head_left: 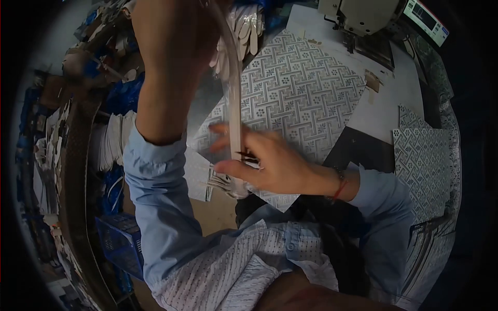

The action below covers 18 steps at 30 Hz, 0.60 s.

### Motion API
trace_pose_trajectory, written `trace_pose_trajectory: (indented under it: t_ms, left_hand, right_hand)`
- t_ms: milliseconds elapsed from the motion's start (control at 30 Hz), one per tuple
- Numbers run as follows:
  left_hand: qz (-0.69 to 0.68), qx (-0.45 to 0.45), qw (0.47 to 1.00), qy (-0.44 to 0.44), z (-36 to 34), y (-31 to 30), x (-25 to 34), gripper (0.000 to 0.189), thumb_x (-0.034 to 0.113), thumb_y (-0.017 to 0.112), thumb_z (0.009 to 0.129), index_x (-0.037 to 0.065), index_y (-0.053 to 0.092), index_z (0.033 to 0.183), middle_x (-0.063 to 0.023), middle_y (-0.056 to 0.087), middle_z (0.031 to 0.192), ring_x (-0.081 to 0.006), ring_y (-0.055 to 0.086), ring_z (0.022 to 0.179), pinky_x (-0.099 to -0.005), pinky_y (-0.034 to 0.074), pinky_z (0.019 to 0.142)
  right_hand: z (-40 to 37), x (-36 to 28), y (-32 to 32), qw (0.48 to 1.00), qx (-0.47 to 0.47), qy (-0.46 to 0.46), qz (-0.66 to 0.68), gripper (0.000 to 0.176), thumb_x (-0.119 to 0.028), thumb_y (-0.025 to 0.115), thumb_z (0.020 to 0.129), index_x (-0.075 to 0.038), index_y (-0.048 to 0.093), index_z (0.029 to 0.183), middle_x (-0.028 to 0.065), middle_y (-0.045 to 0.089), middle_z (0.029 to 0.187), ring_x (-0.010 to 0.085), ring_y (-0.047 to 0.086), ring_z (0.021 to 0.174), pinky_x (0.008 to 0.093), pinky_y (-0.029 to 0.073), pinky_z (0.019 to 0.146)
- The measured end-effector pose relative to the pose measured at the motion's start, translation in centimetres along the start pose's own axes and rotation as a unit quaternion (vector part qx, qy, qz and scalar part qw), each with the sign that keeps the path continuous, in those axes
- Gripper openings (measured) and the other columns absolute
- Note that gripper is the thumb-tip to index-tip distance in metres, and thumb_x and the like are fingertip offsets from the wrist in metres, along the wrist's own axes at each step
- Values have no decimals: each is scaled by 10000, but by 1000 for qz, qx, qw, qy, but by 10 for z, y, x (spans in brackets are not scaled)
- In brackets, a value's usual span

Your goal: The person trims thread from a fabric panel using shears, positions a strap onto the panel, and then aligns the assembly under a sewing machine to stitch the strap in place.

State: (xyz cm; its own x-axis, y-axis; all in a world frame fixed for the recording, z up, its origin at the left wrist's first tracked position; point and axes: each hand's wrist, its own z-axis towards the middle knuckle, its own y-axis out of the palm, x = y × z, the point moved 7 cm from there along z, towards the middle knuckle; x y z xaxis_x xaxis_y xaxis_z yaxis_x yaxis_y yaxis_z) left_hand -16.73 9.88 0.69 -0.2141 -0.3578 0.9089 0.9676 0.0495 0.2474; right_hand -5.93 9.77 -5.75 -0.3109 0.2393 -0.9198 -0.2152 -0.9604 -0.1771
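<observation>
My left hand (pixel 179 39) is raised at the top edge, and its fingers are mostly cut off or hidden. A long whitish strip (pixel 235 111) with a clear, shiny upper part runs down from beside it, past my right hand. My right hand (pixel 275 160) is around the lower strip, thumb in front and blurred fingers reaching behind. A small dark pointed tool (pixel 248 157) sticks out between its thumb and index finger. Below the thumb hangs a bunched pale end (pixel 228 185). Behind the right hand, a grey-and-white patterned sheet (pixel 301 88) lies on the white table (pixel 402 96).
A sewing machine (pixel 363 18) with a lit screen (pixel 426 22) stands at the back right. More patterned pieces (pixel 423 166) are stacked at the right. Plastic-wrapped pale strips (pixel 246 26) lie at the back. At left are stacked pale pieces (pixel 115 140) and a blue basket (pixel 119 241).
</observation>
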Motion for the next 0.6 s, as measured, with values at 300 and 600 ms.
trace_pose_trajectory:
  t_ms: [300,600]
  left_hand:
    - [-163,-76,980,-81,-9,-7,-18,646,469,373,1045,-1,319,1484,-195,630,1244,-250,602,1190,-368,487,1003]
    - [-208,82,952,-211,-28,-57,-85,430,223,405,1063,-38,408,1405,-139,669,995,-246,684,994,-374,587,840]
  right_hand:
    - [105,-88,-87,973,128,-97,-167,250,-201,584,1000,-8,615,1156,94,680,794,128,687,726,262,506,592]
    - [271,18,-228,917,228,-149,-292,241,-215,604,989,-16,619,1124,64,665,774,100,656,692,242,487,588]
